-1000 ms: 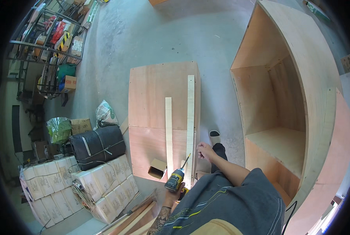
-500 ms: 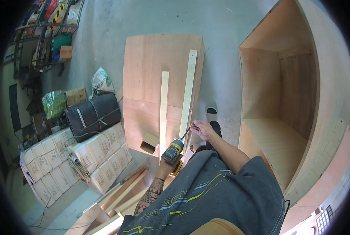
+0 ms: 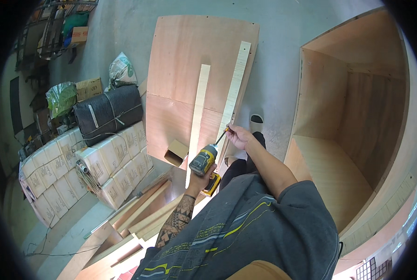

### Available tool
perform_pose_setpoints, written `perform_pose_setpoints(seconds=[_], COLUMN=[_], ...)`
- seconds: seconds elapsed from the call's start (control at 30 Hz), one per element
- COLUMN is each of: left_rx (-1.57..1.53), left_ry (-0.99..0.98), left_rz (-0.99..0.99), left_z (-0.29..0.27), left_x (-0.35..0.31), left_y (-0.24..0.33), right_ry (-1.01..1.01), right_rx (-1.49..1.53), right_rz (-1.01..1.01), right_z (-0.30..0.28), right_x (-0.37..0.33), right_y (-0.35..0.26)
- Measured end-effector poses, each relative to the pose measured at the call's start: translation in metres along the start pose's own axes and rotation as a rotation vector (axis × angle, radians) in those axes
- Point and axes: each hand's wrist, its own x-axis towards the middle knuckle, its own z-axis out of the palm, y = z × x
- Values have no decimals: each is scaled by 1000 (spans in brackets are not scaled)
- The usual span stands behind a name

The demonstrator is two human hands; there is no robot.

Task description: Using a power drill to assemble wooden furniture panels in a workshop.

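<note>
Left hand (image 3: 200,179) grips the drill (image 3: 204,162); right hand (image 3: 239,137) pinches its bit (image 3: 221,136) ahead.

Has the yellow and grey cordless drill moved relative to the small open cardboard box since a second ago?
Cannot tell: the head camera shifted, and the drill sits just right of the box as before.

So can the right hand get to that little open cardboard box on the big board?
Probably yes. The right hand is pinching at the tip of the drill, and the small cardboard box lies on the plywood board further left. Only a flat wood strip lies between them.
</note>
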Motion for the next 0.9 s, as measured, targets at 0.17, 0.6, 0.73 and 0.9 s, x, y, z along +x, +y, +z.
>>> perform_pose_setpoints(seconds=[0.17,0.6,0.73,0.9], left_rx=[62,305,277,291], left_ry=[91,83,91,70], left_rz=[184,52,19,21], left_z=[10,34,40,40], left_x=[31,80,82,87], left_y=[2,70,78,87], right_ry=[61,186,213,706], right_rx=[-27,-146,-276,-1197], right_rz=[29,-175,-163,-400], right_z=[21,15,6,20], right_x=[28,83,83,66], right_y=[-2,-12,-19,-43])
